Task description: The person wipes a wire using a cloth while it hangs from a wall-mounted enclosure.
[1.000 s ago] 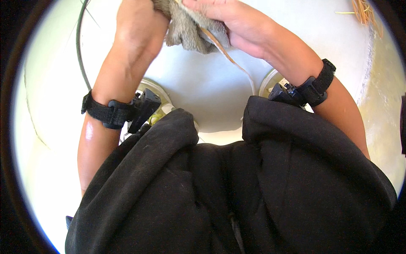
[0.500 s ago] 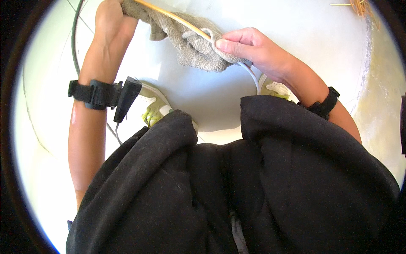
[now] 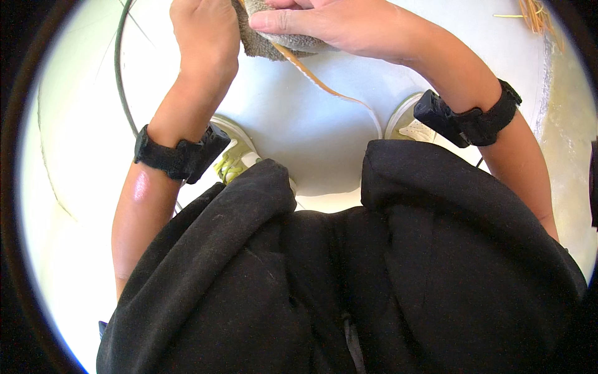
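A person bends over a pale floor point(image 3: 311, 149), a grey-brown cloth point(image 3: 256, 45) bunched between both hands at the top edge of the view. The right grip point(image 3: 324, 25) is clenched on the cloth, thumb pressed flat along it. The left grip point(image 3: 205, 28) sits just beside the cloth with its fingers cut off by the frame; whether it clasps cloth, strip or nothing cannot be told.

A thin orange-tan strip point(image 3: 309, 75) passes through the folds under the right thumb and trails out below the grip, narrowing to a pale tail near the right shoe point(image 3: 417, 128). The handling appears to be partway through: some of the strip lies within the cloth, while the stretch below the grip is bare, with white patches showing. Whether that bare stretch has already been through the cloth is unclear, and the far end is out of sight.

Well to the right of the grip lies a loose bunch of orange strands point(image 3: 534, 17), apart from both hands; whether these are finished or waiting cannot be told. A dark cable point(image 3: 118, 68) runs left of the left grip.
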Motion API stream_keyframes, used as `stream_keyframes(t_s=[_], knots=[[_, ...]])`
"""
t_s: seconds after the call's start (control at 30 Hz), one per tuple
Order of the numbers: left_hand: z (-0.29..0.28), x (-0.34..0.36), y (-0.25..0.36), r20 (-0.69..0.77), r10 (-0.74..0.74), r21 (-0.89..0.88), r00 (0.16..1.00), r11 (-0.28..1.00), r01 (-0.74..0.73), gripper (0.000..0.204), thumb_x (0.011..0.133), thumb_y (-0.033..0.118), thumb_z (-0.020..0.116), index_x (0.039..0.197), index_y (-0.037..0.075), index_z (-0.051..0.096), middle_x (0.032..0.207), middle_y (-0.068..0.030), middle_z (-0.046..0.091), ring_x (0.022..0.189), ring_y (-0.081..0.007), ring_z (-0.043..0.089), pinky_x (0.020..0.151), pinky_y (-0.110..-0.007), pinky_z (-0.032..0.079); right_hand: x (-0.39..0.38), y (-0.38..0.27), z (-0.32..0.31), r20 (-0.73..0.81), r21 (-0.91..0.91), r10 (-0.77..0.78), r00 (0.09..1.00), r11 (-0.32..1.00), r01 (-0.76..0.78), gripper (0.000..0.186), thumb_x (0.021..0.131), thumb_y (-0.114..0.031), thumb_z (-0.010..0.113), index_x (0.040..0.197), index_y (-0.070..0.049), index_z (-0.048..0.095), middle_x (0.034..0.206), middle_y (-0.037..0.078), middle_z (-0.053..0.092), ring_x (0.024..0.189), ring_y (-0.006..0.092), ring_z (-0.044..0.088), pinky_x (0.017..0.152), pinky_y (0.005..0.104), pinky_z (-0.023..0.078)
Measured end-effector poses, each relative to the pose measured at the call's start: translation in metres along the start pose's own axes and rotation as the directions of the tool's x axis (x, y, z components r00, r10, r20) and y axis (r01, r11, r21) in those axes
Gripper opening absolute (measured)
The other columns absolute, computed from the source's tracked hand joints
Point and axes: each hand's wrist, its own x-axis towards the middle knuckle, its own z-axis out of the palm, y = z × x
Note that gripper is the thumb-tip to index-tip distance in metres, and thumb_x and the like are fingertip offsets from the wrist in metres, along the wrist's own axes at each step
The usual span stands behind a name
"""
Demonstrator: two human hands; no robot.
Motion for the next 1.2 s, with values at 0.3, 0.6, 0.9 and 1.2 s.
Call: stream_keyframes(t_s=[0.3,0.6,0.9,1.2], knots=[[0.003,-0.002,0.013,0.062,-0.020,-0.119,0.998,0.993,0.028,0.016,0.089,0.020,0.055,0.079,0.008,0.050,0.065,0.0012,0.049,0.054,-0.0074,0.048,0.047,-0.023,0.039,-0.003,-0.017,0.000,-0.002,-0.007,0.053,0.999,0.999,-0.053,0.029,0.090,-0.022,0.052,0.075,0.002,0.058,0.062,0.001,0.050,0.057,0.0089,0.042,0.053,0.0259,0.036],[0.014,-0.010,0.020,0.010,0.022,-0.250,1.000,0.968,-0.019,0.018,0.088,0.022,0.058,0.078,0.010,0.049,0.062,0.0035,0.045,0.051,-0.0063,0.044,0.045,-0.021,0.036,0.004,0.002,0.010,-0.082,-0.027,0.045,0.996,0.999,-0.048,0.033,0.095,-0.024,0.041,0.078,0.000,0.055,0.063,0.000,0.047,0.056,0.0088,0.041,0.052,0.0255,0.035],[-0.003,-0.003,0.004,0.281,-0.074,-0.163,0.957,0.979,0.123,0.035,0.094,0.040,0.043,0.073,0.012,0.046,0.064,0.0017,0.044,0.057,-0.0071,0.040,0.052,-0.020,0.033,0.001,0.019,0.010,0.035,0.422,0.105,0.994,0.900,-0.110,0.033,0.096,-0.027,0.038,0.088,-0.001,0.056,0.066,-0.003,0.049,0.055,0.0068,0.042,0.052,0.0212,0.035],[-0.013,-0.004,-0.001,0.387,-0.084,-0.209,0.918,0.962,0.176,0.031,0.098,0.029,0.034,0.075,0.012,0.044,0.071,0.0017,0.040,0.071,-0.0109,0.038,0.067,-0.025,0.033,-0.012,0.037,0.035,-0.293,0.288,-0.029,0.956,0.950,0.117,0.032,0.091,-0.032,0.048,0.088,-0.001,0.059,0.070,-0.001,0.054,0.062,0.0064,0.045,0.059,0.0239,0.039]])
